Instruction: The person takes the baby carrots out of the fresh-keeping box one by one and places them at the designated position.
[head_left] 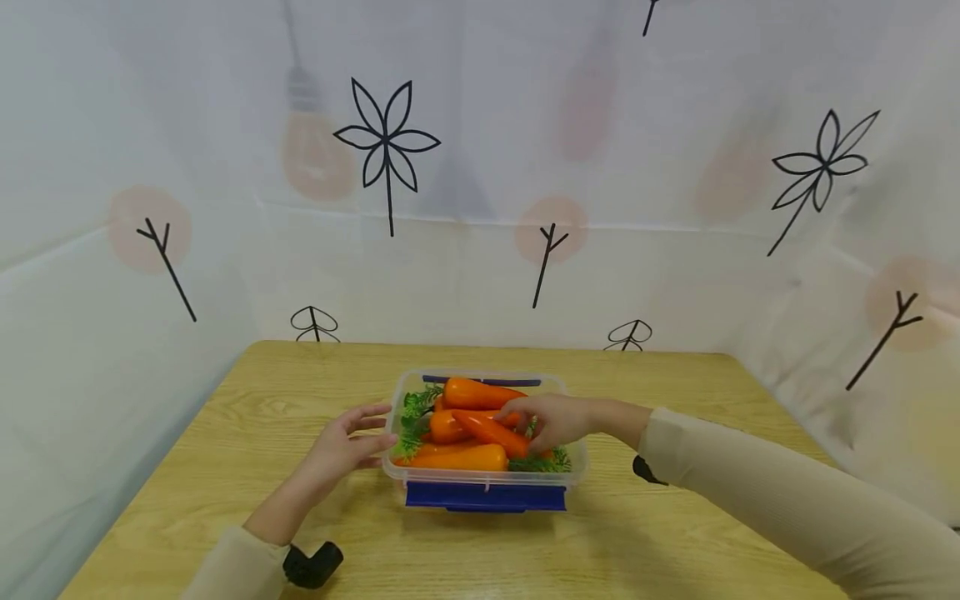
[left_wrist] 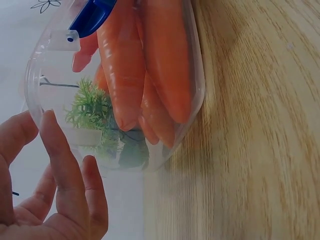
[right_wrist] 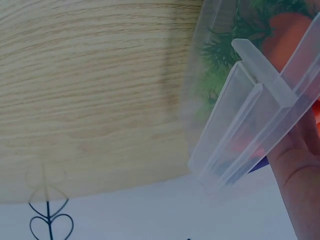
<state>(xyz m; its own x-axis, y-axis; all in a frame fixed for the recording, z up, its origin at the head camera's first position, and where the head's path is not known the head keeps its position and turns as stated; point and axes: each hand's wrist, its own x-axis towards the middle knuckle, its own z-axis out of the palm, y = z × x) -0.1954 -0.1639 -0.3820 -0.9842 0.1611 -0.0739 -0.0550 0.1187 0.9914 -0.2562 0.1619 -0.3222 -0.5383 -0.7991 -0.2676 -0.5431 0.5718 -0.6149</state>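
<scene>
A clear plastic food box (head_left: 487, 477) with blue clips holds several orange carrots (head_left: 461, 458) with green leafy tops (head_left: 412, 417). My right hand (head_left: 551, 421) reaches over the box's right side, and its thumb and fingers grip a slanting carrot (head_left: 487, 432) on top of the others. In the right wrist view, the box wall hides most of that hand (right_wrist: 300, 185). Beside the box's left rim is my left hand (head_left: 341, 450), its fingers spread and relaxed. One fingertip touches the rim in the left wrist view, where the hand (left_wrist: 60, 195) holds nothing.
The box stands on a wood-grain table (head_left: 300, 400). White cloth (head_left: 465, 275) printed with plants hangs behind the table and at its sides. A blue clip (head_left: 486, 497) hangs folded down at the box's front. Black wrist devices (head_left: 311, 565) sit near both sleeves.
</scene>
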